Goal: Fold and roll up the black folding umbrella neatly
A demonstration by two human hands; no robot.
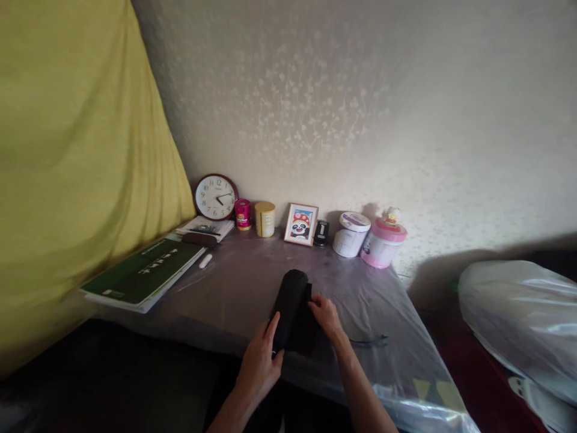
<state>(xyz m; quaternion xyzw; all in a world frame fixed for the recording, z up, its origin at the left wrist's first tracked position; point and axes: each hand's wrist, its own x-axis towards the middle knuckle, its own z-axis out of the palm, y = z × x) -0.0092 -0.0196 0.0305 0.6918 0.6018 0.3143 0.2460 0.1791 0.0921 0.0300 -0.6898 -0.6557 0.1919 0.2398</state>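
A black rolled bundle (291,304), long and rounded like a cylinder, lies on the table near its front edge. Its exact kind is unclear. A flat dark flap (304,334) spreads from its right side. My left hand (261,361) grips the lower left end, with a finger along the side and the thumb near the bottom. At the flap's upper right edge, my right hand (325,314) pinches the material between thumb and fingers. Beside my right forearm lies a thin dark cord-like strip (369,341).
A plastic-covered table (234,300) meets the wall. Along the back stand a clock (216,197), a pink tin (243,215), a yellow canister (265,219), a framed panda picture (300,224) and two tubs (351,234). Green book (144,270) at left; plastic-wrapped bundle (523,319) at right.
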